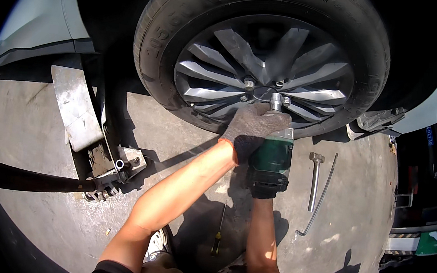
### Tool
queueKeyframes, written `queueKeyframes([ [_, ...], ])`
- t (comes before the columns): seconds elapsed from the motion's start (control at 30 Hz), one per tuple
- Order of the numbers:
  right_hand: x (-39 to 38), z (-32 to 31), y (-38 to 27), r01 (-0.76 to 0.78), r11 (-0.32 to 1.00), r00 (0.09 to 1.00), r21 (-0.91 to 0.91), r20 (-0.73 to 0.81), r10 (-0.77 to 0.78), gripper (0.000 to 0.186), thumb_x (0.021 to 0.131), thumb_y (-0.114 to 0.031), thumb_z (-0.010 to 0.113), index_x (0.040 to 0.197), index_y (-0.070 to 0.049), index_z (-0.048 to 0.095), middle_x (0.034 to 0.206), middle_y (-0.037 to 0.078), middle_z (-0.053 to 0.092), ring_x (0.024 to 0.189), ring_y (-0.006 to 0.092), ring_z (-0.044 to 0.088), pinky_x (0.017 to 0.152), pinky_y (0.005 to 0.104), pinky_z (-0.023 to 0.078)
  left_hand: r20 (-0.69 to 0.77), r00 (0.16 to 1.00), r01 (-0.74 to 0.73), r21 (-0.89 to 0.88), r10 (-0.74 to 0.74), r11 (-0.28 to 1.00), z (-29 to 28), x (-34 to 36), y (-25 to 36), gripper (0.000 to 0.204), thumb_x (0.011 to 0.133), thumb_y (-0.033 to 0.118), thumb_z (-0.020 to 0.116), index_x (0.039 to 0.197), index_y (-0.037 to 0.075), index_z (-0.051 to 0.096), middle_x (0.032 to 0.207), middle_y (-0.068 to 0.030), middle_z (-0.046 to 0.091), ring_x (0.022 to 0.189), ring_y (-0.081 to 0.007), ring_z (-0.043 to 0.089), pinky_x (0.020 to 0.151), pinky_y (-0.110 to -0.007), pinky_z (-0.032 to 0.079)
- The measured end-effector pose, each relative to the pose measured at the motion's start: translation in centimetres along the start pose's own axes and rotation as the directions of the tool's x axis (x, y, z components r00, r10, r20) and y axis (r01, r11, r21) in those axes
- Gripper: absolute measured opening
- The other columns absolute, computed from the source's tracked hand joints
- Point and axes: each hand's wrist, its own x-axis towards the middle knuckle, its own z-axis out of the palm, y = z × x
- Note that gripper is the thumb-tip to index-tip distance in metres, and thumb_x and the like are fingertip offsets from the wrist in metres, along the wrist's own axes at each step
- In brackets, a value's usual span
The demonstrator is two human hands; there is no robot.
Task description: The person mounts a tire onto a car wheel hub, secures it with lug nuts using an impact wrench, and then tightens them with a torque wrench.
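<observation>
A green and black impact wrench points at a car wheel, its silver socket at the lower right of the hub, over a lug position. My left hand, in a grey knit glove with an orange cuff, is closed around the wrench's nose just behind the socket. My right forearm runs up to the rear of the wrench; the tool hides that hand, which appears to hold its handle from below. Several lug fasteners show around the centre cap. The dark alloy wheel carries a black tyre.
At left stands a floor jack with a long black handle. A hammer-like tool and a thin bent metal rod lie on the concrete at right. A yellow-black screwdriver lies near my shoe. Pale car bodywork flanks the wheel.
</observation>
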Motion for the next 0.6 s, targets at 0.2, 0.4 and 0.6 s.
queueKeyframes([
  [0.2,2.7,-1.1,0.6,0.026,0.996,0.997,0.083,0.065,-0.032,0.035,0.096,-0.025,0.050,0.126,-0.006,0.054,0.120,0.014,0.062,0.114,0.0274,0.057,0.100,0.0445,0.045,-0.071,0.997,-0.043,0.024,0.044,0.999,0.5,1.4,1.8,0.025,0.089,0.021,0.070,0.103,0.000,0.068,0.091,-0.0053,0.068,0.080,-0.0125,0.063,0.072,-0.025,0.051],
  [0.4,0.7,5.3,3.9,0.010,0.795,0.988,0.606,-0.131,0.088,0.044,0.097,-0.026,0.053,0.136,-0.007,0.048,0.131,0.015,0.056,0.122,0.0284,0.052,0.106,0.0442,0.040,-0.178,0.874,-0.125,0.816,0.452,0.564,3.3,0.2,1.7,0.074,0.073,0.042,0.077,0.125,-0.005,0.055,0.112,-0.0219,0.064,0.102,-0.0338,0.065,0.088,-0.039,0.051],
  [0.6,-0.7,7.8,4.2,-0.238,-0.016,0.922,0.971,0.231,0.312,0.044,0.097,-0.024,0.053,0.137,-0.006,0.046,0.134,0.014,0.054,0.123,0.0278,0.051,0.107,0.0433,0.040,-0.015,0.760,-0.294,0.884,0.650,0.364,2.3,-0.5,0.2,0.081,0.072,0.034,0.074,0.135,-0.007,0.043,0.121,-0.0264,0.059,0.108,-0.0379,0.062,0.091,-0.043,0.051],
])
